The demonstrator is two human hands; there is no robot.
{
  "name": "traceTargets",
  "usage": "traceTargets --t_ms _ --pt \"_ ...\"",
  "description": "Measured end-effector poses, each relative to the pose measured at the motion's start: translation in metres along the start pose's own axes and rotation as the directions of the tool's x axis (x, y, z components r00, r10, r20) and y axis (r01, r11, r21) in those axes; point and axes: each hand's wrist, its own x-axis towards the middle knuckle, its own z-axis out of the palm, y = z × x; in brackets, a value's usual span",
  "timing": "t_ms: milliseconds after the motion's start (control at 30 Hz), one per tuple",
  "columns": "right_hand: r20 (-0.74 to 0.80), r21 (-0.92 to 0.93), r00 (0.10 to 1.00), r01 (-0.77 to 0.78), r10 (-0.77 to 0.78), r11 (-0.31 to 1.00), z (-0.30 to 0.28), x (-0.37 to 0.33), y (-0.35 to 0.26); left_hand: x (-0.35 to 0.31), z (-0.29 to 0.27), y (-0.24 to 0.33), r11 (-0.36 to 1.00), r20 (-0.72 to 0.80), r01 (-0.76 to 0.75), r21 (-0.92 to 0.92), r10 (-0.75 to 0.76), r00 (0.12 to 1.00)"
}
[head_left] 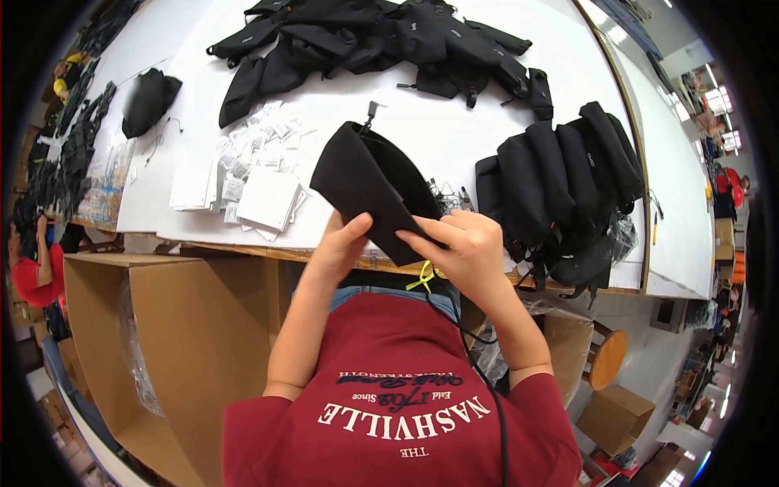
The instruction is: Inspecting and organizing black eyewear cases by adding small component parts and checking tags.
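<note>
Both hands hold a black fabric pouch (357,174) tilted above the near edge of the white table. A zipper pull hangs off its far corner, and its mouth gapes along the right side. My left hand (342,243) grips the lower left edge, thumb on top and the other fingers hidden beneath. My right hand (456,247) pinches the lower right edge near the opening, fingers bent. Loose white tags (260,146) and a stack of white cards (269,197) lie left of the pouch. A row of similar black pouches (560,170) stands to its right.
A pile of black bags (365,40) spreads over the table's far side. A large open cardboard box (195,325) stands at the left below the table edge. To the right are a round wooden stool (608,359) and a smaller box (615,418). Another person (40,272) is at far left.
</note>
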Motion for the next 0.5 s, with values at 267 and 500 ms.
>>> traceTargets --t_ms 267,500 --pt "-0.173 0.314 0.943 -0.222 0.285 0.923 0.028 -0.023 -0.009 0.0 0.026 -0.006 0.991 -0.216 -0.134 -0.017 0.127 0.968" --pt "-0.207 0.322 0.905 -0.296 0.372 0.899 0.03 -0.031 -0.016 -0.004 0.027 -0.005 0.994 -0.256 -0.095 -0.053 0.078 0.964"
